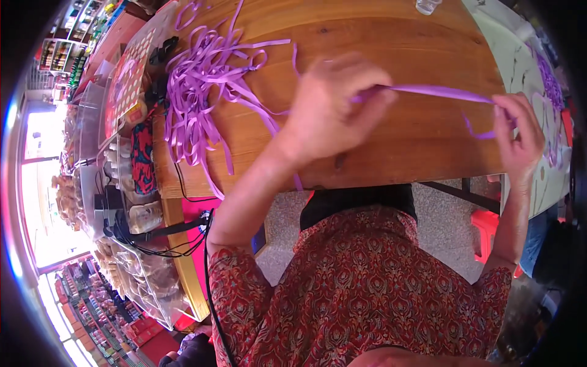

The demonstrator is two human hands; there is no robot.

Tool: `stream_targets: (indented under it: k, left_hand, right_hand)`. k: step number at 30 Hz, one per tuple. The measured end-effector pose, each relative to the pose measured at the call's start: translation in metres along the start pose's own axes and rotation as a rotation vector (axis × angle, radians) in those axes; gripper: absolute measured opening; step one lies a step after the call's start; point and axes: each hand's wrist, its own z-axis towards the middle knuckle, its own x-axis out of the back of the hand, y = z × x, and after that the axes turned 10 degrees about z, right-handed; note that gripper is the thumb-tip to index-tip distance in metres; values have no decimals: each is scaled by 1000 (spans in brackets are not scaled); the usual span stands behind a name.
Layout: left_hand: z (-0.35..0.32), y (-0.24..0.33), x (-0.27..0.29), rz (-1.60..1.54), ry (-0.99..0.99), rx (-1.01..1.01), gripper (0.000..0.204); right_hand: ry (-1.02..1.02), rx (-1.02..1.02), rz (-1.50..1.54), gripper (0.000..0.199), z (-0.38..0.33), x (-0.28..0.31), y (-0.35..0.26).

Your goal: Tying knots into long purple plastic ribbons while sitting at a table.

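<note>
A narrow purple ribbon is stretched taut between my two hands above the wooden table. My left hand pinches one part of it, thumb and fingers pressed together, slightly blurred. At the other end my right hand grips the ribbon between thumb and fingers, near the table's right side. A short loose length of ribbon hangs down beside my right hand. To the left of my left hand lies a tangled heap of purple ribbons, with some strands trailing toward my left forearm.
A small clear cup stands at the far edge. On the right, a white marbled table carries more purple ribbon. Clear plastic bins and black cables line the left side. A red stool stands below right.
</note>
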Motion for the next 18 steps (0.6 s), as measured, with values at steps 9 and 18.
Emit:
stream_targets:
  k: [9,18]
  left_hand:
    - [-35,-27,83,157,180,249,12]
    - [-49,-30,79,-275,362,570,9]
  right_hand:
    - [167,-316,-105,16,-48,78,104]
    - [259,-469,167,18,-66,98,102]
